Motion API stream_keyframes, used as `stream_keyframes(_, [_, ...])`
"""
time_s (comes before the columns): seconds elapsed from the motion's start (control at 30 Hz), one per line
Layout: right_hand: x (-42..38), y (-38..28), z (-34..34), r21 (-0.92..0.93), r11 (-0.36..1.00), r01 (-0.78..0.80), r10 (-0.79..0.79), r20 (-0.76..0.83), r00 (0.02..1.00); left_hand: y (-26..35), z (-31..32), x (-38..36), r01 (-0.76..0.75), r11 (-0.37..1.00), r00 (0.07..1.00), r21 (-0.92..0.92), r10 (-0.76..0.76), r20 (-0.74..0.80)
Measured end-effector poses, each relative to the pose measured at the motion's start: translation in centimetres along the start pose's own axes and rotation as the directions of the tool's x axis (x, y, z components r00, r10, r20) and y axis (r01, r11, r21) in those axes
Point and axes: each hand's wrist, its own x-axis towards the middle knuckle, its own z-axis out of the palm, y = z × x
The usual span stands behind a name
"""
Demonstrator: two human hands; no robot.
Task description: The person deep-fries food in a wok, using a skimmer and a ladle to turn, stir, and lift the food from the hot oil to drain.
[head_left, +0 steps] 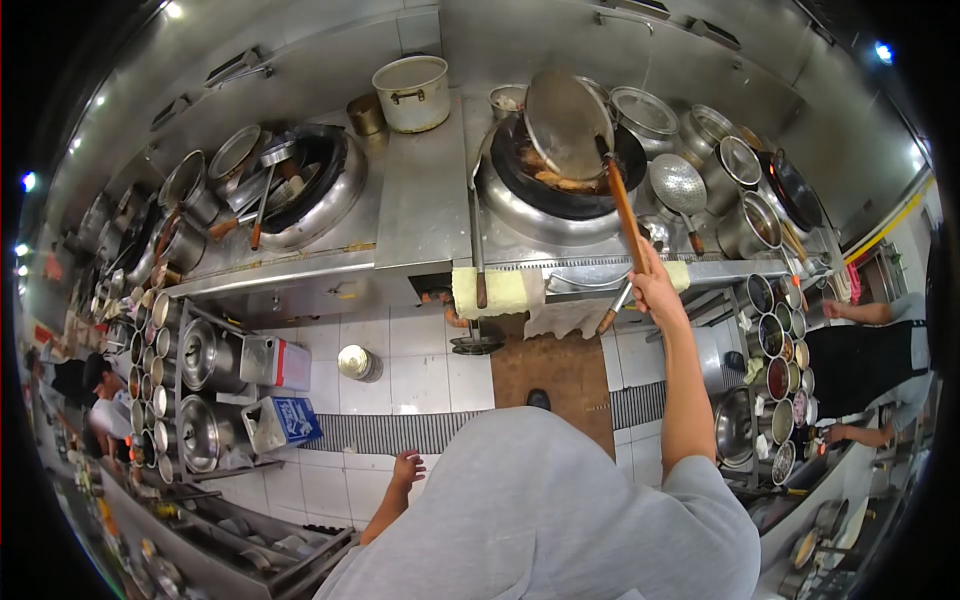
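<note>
In the head view my right hand [655,288] is wrapped round the long wooden handle of a large round strainer [565,120]. The strainer is tilted over a black wok [508,165] on the stove, covering part of it. Browned food [570,183] shows in the wok below the strainer. A ladle-like handle with a wooden end [607,318] sticks out beside my right hand; its other end is hidden. My left hand [408,470] hangs low at my side, fingers apart, with nothing in it.
A perforated skimmer [678,185] lies right of the wok, near several metal pots. Yellow towels [490,292] hang on the stove's front edge. A second wok [315,170] and a large pot [412,92] stand left. A tin [358,363] is on the floor. Co-workers stand at both sides.
</note>
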Motion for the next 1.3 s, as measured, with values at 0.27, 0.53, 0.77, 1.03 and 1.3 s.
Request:
stream_keyframes(0.27, [6.6,3.3,0.4,0.09,0.995,0.054,-0.038,-0.165,0.986,0.5,0.2,-4.5,0.003,0.999,0.998,0.053,0.0,-0.065])
stream_keyframes(0.53, [14.4,5.0,1.3,0.02,0.994,0.108,-0.096,-0.332,0.939,-2.3,1.3,-6.1,0.034,0.995,0.991,-0.092,-0.045,-0.127])
stream_keyframes(0.77, [17.2,4.9,-0.4,0.624,0.754,-0.203,0.103,0.192,0.976,-9.5,2.5,-3.5,-0.079,0.967,0.979,-0.244,0.029,-0.203])
stream_keyframes(1.03, [13.6,3.9,-4.0,0.65,0.664,-0.369,0.077,0.431,0.899,-13.7,2.3,0.3,-0.31,0.928,0.951,-0.206,0.3,-0.079])
stream_keyframes(1.3, [5.8,2.6,-2.2,0.197,0.98,-0.027,0.001,0.13,0.992,-4.5,1.5,-4.4,-0.002,1.0,0.994,-0.026,-0.001,-0.108])
